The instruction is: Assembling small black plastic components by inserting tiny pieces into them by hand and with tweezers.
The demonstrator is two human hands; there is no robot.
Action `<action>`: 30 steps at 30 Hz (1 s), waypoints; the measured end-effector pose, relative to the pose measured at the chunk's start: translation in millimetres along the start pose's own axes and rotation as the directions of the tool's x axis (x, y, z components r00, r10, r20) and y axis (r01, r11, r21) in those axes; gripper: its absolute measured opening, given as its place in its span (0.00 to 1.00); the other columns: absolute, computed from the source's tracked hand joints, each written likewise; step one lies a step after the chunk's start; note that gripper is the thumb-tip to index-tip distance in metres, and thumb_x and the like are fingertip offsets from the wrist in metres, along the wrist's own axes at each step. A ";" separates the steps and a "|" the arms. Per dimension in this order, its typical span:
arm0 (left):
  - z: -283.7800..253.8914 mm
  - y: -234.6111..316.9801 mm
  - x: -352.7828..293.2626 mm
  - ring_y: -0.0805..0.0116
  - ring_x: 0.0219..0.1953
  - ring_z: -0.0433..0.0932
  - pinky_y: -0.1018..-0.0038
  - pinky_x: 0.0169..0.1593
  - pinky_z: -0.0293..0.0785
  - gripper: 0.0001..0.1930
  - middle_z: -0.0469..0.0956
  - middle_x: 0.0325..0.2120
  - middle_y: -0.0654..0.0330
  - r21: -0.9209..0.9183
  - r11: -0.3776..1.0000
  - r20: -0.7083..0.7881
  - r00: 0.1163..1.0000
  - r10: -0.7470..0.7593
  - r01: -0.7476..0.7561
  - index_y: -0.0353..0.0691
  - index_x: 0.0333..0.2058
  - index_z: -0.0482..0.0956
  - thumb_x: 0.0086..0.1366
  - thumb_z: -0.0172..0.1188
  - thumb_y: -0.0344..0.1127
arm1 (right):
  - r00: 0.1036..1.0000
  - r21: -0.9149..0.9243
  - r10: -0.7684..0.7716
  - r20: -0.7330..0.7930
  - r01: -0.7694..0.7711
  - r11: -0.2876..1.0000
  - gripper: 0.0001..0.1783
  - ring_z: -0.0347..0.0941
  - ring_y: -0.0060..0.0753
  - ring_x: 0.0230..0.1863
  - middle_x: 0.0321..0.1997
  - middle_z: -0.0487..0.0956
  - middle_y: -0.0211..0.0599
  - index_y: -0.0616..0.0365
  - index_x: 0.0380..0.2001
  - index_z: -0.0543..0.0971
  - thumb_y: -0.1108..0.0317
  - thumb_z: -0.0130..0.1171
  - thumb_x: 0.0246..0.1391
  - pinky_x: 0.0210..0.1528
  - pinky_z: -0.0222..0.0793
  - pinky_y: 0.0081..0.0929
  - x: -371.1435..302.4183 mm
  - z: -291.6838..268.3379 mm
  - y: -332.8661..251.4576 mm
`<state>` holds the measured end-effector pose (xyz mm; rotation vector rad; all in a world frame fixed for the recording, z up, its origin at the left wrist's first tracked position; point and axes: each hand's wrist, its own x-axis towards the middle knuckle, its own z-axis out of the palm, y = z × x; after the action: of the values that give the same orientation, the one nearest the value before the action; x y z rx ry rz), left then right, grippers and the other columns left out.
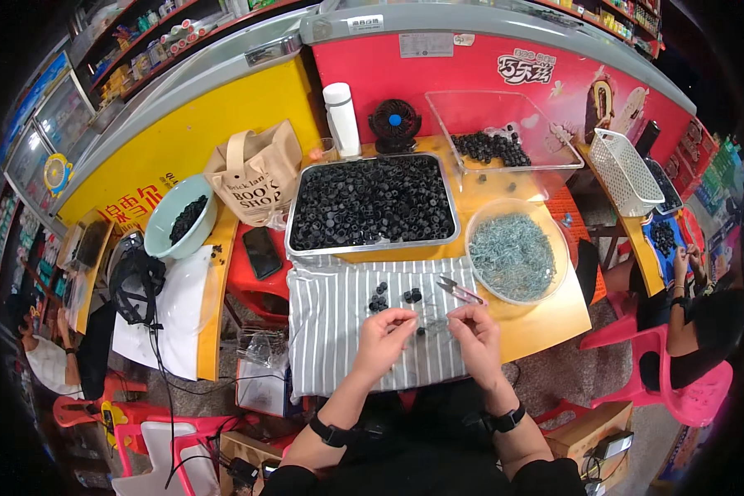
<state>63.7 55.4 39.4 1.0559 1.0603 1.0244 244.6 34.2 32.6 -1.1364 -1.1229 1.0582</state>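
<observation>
Over a grey-and-white striped cloth (pixel 331 331), my left hand (pixel 386 337) has thumb and fingertips pressed together. Across from it, my right hand (pixel 477 337) is pinched in the same way. What either pinch holds, if anything, is too small to make out. A small black round part (pixel 422 331) lies on the cloth between them. Just beyond my hands are more small black parts (pixel 378 299) and another little cluster (pixel 412 295). Small snips (pixel 460 290) with pinkish handles rest close to my right fingertips, their dark blades apart.
A metal tray (pixel 372 245) heaped with black round parts stands behind the cloth. To its right are a round clear tub (pixel 564 277) of small bluish-clear pieces and a transparent bin (pixel 504 168). A fan (pixel 394 124), white bottle (pixel 341 120) and tote bag (pixel 256 169) line the back.
</observation>
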 end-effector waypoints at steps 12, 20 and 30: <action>-36.5 -14.6 -38.7 0.71 0.38 0.79 0.76 0.44 0.75 0.17 0.77 0.41 0.55 -0.220 0.976 0.061 0.998 0.015 -0.001 0.28 0.49 0.74 0.61 0.50 0.16 | 0.855 -0.678 -0.392 0.340 0.512 0.527 0.07 0.68 0.51 0.45 0.44 0.73 0.46 0.60 0.28 0.72 0.78 0.59 0.43 0.46 0.62 0.43 -1.7 26.2 -9.3; -41.2 -16.9 -43.2 0.74 0.36 0.79 0.78 0.41 0.76 0.12 0.79 0.38 0.58 -0.182 0.982 0.017 0.999 0.044 -0.040 0.29 0.44 0.78 0.61 0.55 0.19 | 0.786 -0.768 -0.363 0.500 0.596 0.233 0.07 0.68 0.47 0.43 0.44 0.73 0.46 0.61 0.26 0.72 0.76 0.54 0.38 0.42 0.60 0.42 1.9 34.8 -22.8; -45.1 -23.9 -43.2 0.77 0.37 0.78 0.80 0.42 0.74 0.14 0.79 0.40 0.60 -0.054 0.993 0.013 0.995 0.104 -0.103 0.30 0.46 0.77 0.61 0.55 0.19 | 0.808 -0.710 -0.387 0.444 0.581 0.398 0.07 0.69 0.47 0.41 0.40 0.74 0.41 0.60 0.28 0.74 0.79 0.56 0.41 0.42 0.62 0.41 9.5 32.6 1.3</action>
<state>15.0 16.1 16.1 1.0830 0.9681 1.1195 213.5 47.8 34.7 -1.2600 -2.1122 0.0912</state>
